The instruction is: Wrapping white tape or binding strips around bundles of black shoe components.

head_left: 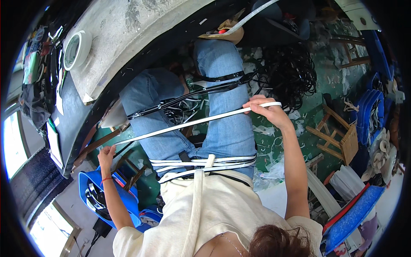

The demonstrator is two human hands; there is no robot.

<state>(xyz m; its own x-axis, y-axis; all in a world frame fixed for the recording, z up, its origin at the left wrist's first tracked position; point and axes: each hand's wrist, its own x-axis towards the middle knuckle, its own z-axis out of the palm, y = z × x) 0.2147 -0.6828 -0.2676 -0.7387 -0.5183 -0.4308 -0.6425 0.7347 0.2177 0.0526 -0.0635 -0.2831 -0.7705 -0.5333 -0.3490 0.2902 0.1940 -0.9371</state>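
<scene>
A white strip (184,124) is stretched taut across my thighs, higher at the right end. My left hand (105,156) pinches its left end, out beyond my left knee. Closed around the other end is my right hand (267,110), where a short looped tip sticks out past the fingers. Several white strips (231,162) lie across my lap near the waist. Black strips (192,95) run over both legs of my jeans (227,94) closer to the knees.
A grey worktable (115,47) with a tape roll (78,50) curves along the upper left. Beyond my right leg sits a heap of black strips (291,77). A wooden stool (336,137) stands at right, near blue crates (370,111). Another blue bin (92,184) is below my left hand.
</scene>
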